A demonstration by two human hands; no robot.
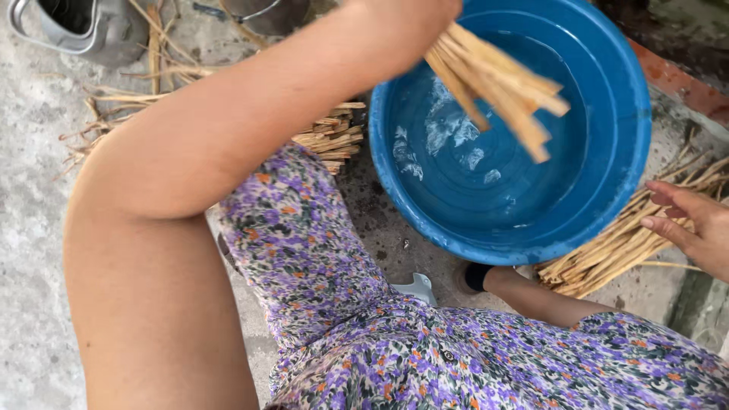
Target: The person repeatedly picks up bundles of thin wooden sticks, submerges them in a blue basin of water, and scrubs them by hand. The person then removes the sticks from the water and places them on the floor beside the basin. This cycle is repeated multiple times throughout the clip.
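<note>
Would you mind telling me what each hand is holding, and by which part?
The left hand grips a bundle of straw strips by one end, over the blue basin. The right hand rests on a straw pile, gripping nothing.

Basin (607, 182): centre, on concrete floor (30, 228), water inside. Strip bundle (497, 83): above basin. Strip pile (334, 137): left of basin. Long strips (623, 243): right. Metal jug (83, 30): far left.

Your left arm bends sharply at the elbow, forearm crossing up and rightward; left hand (406, 19) at the frame's top edge, clenched, mostly cut off. Your right hand (687, 228) is low at right, fingers loosely extended, palm inward.
</note>
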